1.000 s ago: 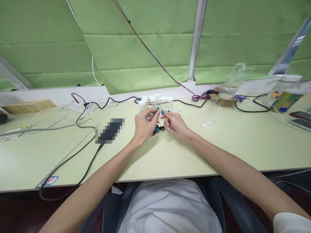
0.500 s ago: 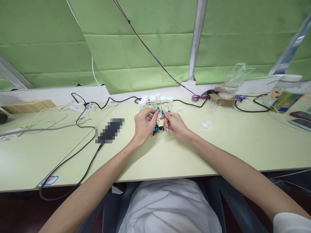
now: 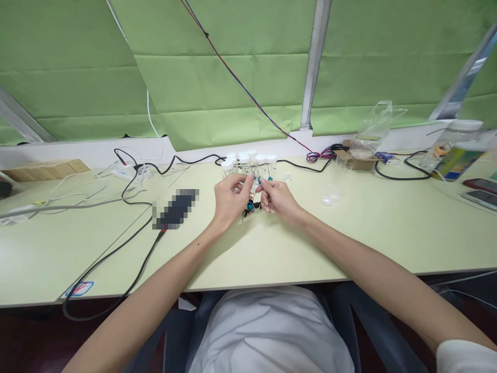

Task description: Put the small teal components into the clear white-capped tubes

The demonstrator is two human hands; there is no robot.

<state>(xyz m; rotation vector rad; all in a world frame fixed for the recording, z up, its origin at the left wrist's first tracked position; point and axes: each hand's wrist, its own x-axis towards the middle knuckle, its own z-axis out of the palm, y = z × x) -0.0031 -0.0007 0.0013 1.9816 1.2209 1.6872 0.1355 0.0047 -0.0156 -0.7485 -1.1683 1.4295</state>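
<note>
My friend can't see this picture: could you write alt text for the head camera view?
A left hand and a right hand are close together over a pale table, seemingly pinching tiny teal pieces. White-capped clear containers stand just beyond, and small black and blue parts show between the hands.

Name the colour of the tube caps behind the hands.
The tube caps are white, best seen in the head view.

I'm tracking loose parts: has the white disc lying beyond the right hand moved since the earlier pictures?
No, not visibly: the white disc keeps its place on the table, in front and slightly left of the grey post.
</note>
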